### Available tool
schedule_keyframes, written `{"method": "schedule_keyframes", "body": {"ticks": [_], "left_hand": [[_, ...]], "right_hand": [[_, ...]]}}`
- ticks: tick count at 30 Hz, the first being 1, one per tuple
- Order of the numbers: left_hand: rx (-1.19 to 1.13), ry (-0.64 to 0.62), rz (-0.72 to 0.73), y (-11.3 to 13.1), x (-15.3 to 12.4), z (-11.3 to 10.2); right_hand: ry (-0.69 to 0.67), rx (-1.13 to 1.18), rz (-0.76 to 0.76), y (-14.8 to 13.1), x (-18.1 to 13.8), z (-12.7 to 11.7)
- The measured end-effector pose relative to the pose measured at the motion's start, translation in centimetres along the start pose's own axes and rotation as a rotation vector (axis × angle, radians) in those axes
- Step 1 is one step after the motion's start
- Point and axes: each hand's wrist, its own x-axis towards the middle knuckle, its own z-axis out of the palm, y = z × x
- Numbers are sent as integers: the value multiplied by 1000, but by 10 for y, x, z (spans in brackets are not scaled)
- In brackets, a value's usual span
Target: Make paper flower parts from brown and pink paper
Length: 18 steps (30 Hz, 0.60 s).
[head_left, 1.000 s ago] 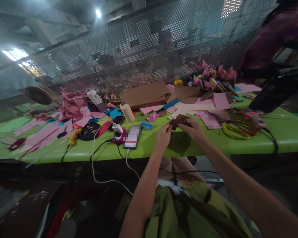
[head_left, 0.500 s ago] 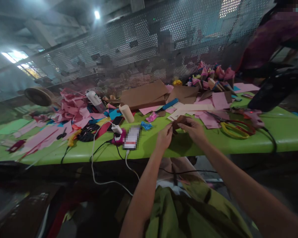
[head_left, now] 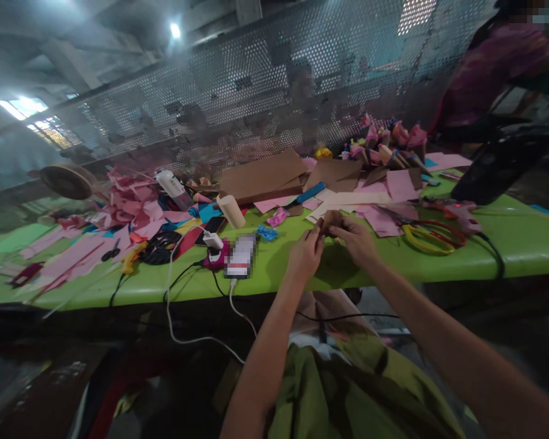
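Note:
A small piece of brown paper (head_left: 332,218) is gripped between both hands over the front of the green-covered table (head_left: 274,274). My left hand (head_left: 305,251) is closed on its left side with bent fingers. On the right side, my right hand (head_left: 355,239) pinches the same paper between thumb and fingers. Part of the paper is hidden behind the fingers. A crumpled blue paper piece (head_left: 268,232) and a crumpled pink one (head_left: 277,216) lie to the left of my hands. Pink sheets (head_left: 384,221) lie just beyond my right hand.
Scissors with yellow and red handles (head_left: 432,239) and a pink glue gun (head_left: 466,216) lie to the right. A phone (head_left: 241,256) with a white cable is to the left. Brown cardboard (head_left: 260,174) and a blue cutter (head_left: 311,192) lie behind. A person (head_left: 498,73) is at the far right.
My left fingers have moved up and over the brown paper, closer to my right hand, covering more of it. The view has shifted slightly.

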Motion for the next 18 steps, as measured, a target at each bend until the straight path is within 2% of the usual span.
{"method": "schedule_keyframes", "body": {"ticks": [10, 18], "left_hand": [[-36, 6, -29, -5, -2, 0], [229, -89, -62, 6, -3, -6]], "right_hand": [[-2, 69, 40, -2, 1, 1], [-7, 93, 75, -2, 2, 1]]}}
